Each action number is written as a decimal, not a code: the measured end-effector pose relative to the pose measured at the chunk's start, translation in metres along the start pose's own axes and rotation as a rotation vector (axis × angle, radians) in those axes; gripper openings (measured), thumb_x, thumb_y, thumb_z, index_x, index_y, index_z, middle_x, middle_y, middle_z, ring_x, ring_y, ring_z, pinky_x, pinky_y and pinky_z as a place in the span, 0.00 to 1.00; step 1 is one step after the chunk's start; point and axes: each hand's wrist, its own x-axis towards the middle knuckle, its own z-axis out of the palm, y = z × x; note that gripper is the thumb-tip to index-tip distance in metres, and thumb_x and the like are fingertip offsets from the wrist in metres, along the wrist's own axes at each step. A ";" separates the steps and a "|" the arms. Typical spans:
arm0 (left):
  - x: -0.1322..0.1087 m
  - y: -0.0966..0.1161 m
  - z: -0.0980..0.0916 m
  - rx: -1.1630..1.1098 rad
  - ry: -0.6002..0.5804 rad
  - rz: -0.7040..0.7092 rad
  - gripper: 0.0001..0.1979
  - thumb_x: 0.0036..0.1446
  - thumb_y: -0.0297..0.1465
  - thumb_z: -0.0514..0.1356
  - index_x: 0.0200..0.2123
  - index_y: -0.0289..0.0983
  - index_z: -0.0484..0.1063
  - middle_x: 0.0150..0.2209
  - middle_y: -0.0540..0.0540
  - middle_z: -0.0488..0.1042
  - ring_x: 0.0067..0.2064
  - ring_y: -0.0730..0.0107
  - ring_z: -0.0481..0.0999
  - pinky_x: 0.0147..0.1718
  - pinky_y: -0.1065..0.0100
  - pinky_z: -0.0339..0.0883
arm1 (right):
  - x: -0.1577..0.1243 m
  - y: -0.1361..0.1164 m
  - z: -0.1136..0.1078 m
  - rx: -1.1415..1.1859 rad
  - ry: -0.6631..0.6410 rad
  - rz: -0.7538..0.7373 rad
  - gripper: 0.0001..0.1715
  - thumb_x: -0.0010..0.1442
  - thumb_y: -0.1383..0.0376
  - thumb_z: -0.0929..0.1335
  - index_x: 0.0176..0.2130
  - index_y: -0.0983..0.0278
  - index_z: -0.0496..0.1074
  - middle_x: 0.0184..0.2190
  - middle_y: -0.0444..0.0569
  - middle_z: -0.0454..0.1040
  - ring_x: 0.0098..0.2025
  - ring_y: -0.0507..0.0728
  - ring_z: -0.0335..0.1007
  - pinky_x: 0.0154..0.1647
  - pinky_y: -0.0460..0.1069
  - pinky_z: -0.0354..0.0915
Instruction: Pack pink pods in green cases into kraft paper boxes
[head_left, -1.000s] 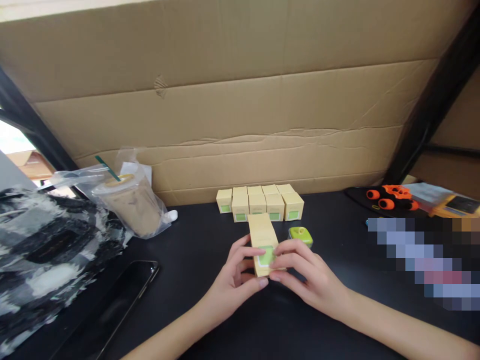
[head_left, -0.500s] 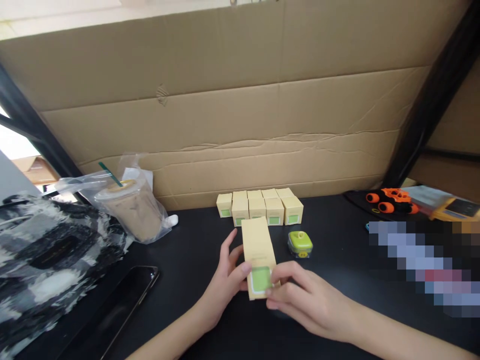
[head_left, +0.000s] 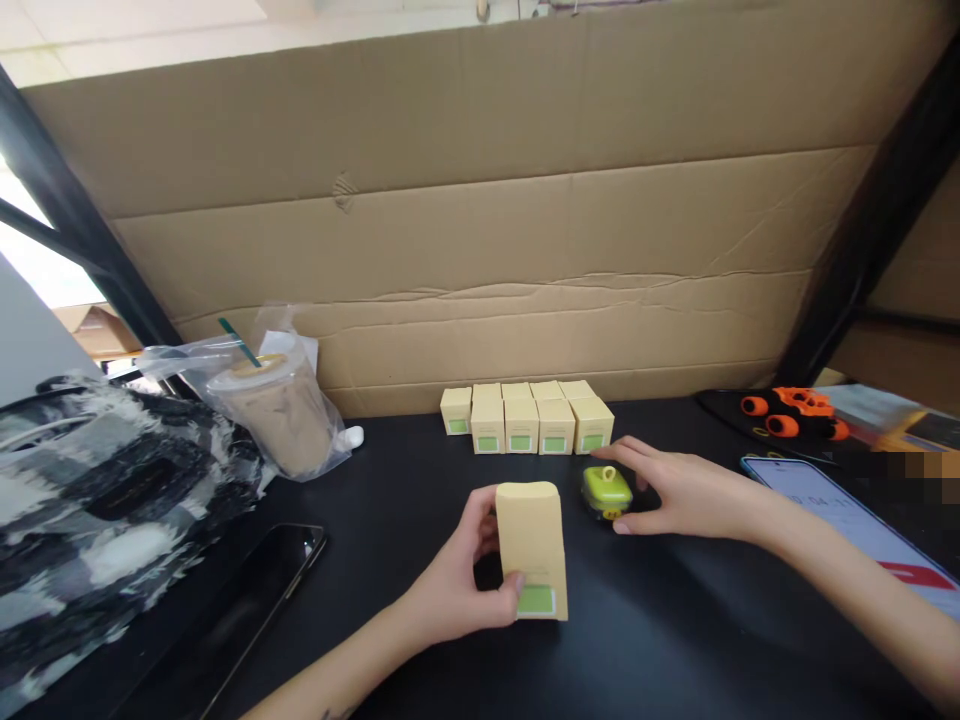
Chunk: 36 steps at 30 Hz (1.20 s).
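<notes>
A pale yellow carton (head_left: 529,535) with a green label low on its front stands upright near the middle of the black table, its top flap raised. My left hand (head_left: 472,575) is wrapped round its left side, thumb on the front. A small clear container with a green lid and a ring on top (head_left: 606,486) sits to the carton's right. Over it reaches my right hand (head_left: 667,490), fingers spread behind the container and thumb at its front right edge; whether they touch it I cannot tell. Several similar cartons (head_left: 521,425) stand in rows behind.
A bagged iced drink (head_left: 281,420) and a black-and-white fluffy bag (head_left: 127,520) stand at left, with a dark phone (head_left: 255,600) in front. On the right lie a lit phone (head_left: 832,520) and an orange toy car (head_left: 799,410). Cardboard (head_left: 480,230) closes off the back.
My right hand has left the carton and moved right and away to the green-lidded container, opening its fingers. The carton has been lowered and set more upright in my left hand.
</notes>
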 end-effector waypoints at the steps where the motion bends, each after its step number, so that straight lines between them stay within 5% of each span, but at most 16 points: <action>1: -0.001 0.001 0.001 0.029 -0.021 0.004 0.30 0.48 0.19 0.57 0.52 0.44 0.51 0.47 0.47 0.67 0.50 0.65 0.69 0.52 0.60 0.62 | 0.001 0.003 0.002 0.057 -0.045 0.018 0.32 0.51 0.55 0.71 0.53 0.61 0.65 0.44 0.51 0.73 0.35 0.61 0.74 0.34 0.53 0.68; 6: -0.003 0.004 0.005 0.157 -0.026 0.042 0.31 0.47 0.20 0.59 0.51 0.44 0.50 0.47 0.47 0.67 0.50 0.65 0.69 0.52 0.59 0.61 | 0.006 0.003 0.013 0.122 -0.017 0.067 0.21 0.51 0.57 0.71 0.44 0.62 0.70 0.31 0.48 0.76 0.33 0.62 0.73 0.32 0.52 0.66; 9: -0.004 0.007 0.009 0.168 -0.005 0.041 0.28 0.49 0.23 0.61 0.48 0.44 0.49 0.46 0.47 0.67 0.48 0.65 0.70 0.50 0.59 0.63 | 0.009 -0.011 0.015 0.243 0.145 0.087 0.24 0.53 0.55 0.70 0.48 0.60 0.66 0.38 0.50 0.75 0.38 0.61 0.73 0.39 0.54 0.67; 13: -0.004 0.010 0.013 0.186 -0.020 -0.039 0.24 0.52 0.28 0.62 0.45 0.44 0.50 0.47 0.46 0.68 0.49 0.64 0.70 0.49 0.59 0.63 | 0.006 -0.048 0.018 0.782 0.407 -0.043 0.29 0.54 0.57 0.71 0.52 0.56 0.60 0.47 0.49 0.70 0.46 0.59 0.70 0.47 0.54 0.66; 16: -0.005 0.009 0.012 0.174 -0.029 -0.055 0.26 0.53 0.29 0.62 0.48 0.44 0.48 0.50 0.44 0.68 0.52 0.62 0.69 0.51 0.57 0.62 | 0.000 -0.075 0.019 0.970 0.328 -0.145 0.27 0.53 0.62 0.72 0.51 0.54 0.62 0.49 0.46 0.69 0.49 0.58 0.68 0.50 0.53 0.65; 19: -0.007 0.007 0.011 0.192 -0.015 -0.066 0.29 0.53 0.30 0.62 0.51 0.44 0.47 0.54 0.41 0.65 0.56 0.59 0.66 0.54 0.55 0.59 | -0.007 -0.086 0.019 0.925 0.200 -0.132 0.30 0.52 0.66 0.72 0.53 0.53 0.62 0.49 0.45 0.70 0.50 0.58 0.67 0.52 0.54 0.63; 25: -0.007 0.005 0.012 0.196 0.009 -0.017 0.24 0.54 0.27 0.61 0.47 0.44 0.48 0.46 0.46 0.68 0.48 0.64 0.71 0.47 0.59 0.64 | -0.014 -0.073 0.011 0.629 0.143 -0.119 0.27 0.52 0.59 0.73 0.51 0.55 0.66 0.47 0.46 0.71 0.46 0.60 0.67 0.48 0.54 0.63; 29: -0.005 0.006 0.014 0.201 0.015 0.033 0.24 0.55 0.27 0.60 0.48 0.45 0.48 0.47 0.46 0.67 0.49 0.64 0.71 0.48 0.59 0.64 | -0.016 -0.073 0.006 0.637 0.087 -0.062 0.25 0.51 0.62 0.73 0.49 0.57 0.67 0.44 0.46 0.71 0.43 0.58 0.67 0.44 0.52 0.64; 36: -0.004 0.003 0.014 0.195 0.049 0.080 0.25 0.54 0.25 0.60 0.49 0.47 0.49 0.48 0.48 0.63 0.50 0.65 0.70 0.51 0.57 0.63 | -0.014 -0.070 0.013 0.570 0.117 -0.042 0.29 0.54 0.57 0.72 0.53 0.56 0.64 0.47 0.48 0.68 0.51 0.60 0.61 0.53 0.56 0.60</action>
